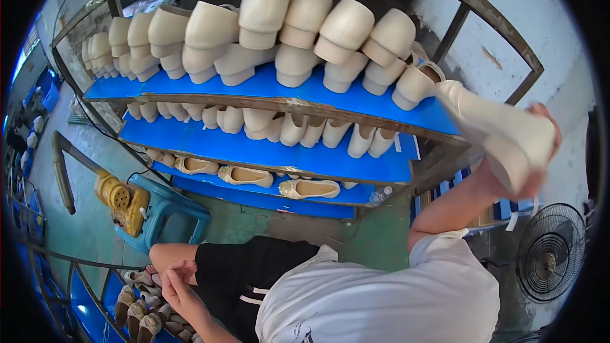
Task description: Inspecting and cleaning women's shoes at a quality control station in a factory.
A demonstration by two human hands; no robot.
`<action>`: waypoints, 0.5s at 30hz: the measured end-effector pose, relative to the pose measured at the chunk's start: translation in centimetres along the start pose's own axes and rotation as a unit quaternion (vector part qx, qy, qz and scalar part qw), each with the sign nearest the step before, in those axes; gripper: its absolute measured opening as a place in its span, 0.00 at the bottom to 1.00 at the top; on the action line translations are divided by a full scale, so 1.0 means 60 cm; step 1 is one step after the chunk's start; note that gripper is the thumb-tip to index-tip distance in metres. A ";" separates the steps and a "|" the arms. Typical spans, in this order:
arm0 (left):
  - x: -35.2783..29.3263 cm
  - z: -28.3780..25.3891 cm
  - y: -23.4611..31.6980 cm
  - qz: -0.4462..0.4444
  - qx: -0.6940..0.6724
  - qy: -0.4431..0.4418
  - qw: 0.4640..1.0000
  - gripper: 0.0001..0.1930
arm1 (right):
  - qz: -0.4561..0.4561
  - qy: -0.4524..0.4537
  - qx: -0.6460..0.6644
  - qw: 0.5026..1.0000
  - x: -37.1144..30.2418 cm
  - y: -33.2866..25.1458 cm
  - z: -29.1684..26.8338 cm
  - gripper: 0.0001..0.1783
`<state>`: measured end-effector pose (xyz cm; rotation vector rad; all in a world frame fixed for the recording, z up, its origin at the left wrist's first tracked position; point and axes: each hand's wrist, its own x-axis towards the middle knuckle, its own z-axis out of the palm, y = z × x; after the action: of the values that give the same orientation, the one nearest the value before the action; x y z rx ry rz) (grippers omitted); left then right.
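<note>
1 cream shoe [495,121] gripped in right hand [535,184], right of rack [427,114]; left hand [181,276] half-spread in front of rack, nothing seen held. Better keep grip firm, toe clear of rack's end shoe [414,86].

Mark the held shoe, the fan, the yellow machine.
Held shoe [506,127]: head view, on its side.
Fan [548,263]: head view, on the hub.
Yellow machine [121,195]: head view, on its round perforated face.

I face a weathered rack [286,101] of blue shelves [273,152]; to my left, a blue stool [166,198] stands on worn green floor [381,232]; right, a black fan [551,254] near a stained white wall [540,19].
</note>
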<state>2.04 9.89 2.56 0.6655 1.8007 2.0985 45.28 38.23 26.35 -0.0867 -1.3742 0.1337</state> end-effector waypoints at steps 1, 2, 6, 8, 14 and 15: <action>0.002 0.003 0.003 -0.003 -0.013 -0.016 1.000 0.20 | -0.017 0.003 -0.152 0.988 -0.005 0.014 -0.004 0.43; 0.004 0.005 0.008 0.002 -0.006 -0.012 1.000 0.20 | 0.025 -0.009 -0.208 0.978 -0.019 0.030 -0.004 0.35; 0.015 0.000 0.028 0.016 0.031 -0.031 0.999 0.21 | 0.160 -0.160 -0.283 0.932 -0.050 0.114 -0.029 0.25; 0.007 -0.011 0.027 -0.036 0.071 0.031 0.996 0.21 | 0.102 -0.209 -0.377 0.896 -0.068 0.151 -0.061 0.23; -0.028 -0.111 -0.036 -0.045 0.065 0.075 0.994 0.18 | 0.012 -0.174 -0.487 0.856 -0.092 0.217 -0.068 0.27; -0.033 -0.137 -0.054 -0.035 0.063 0.080 0.994 0.18 | -0.022 -0.148 -0.514 0.845 -0.090 0.220 -0.049 0.27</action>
<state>-0.81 2.49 -1.83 0.4682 2.0262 2.0569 46.54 50.57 18.67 -0.9678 -1.6219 -0.6767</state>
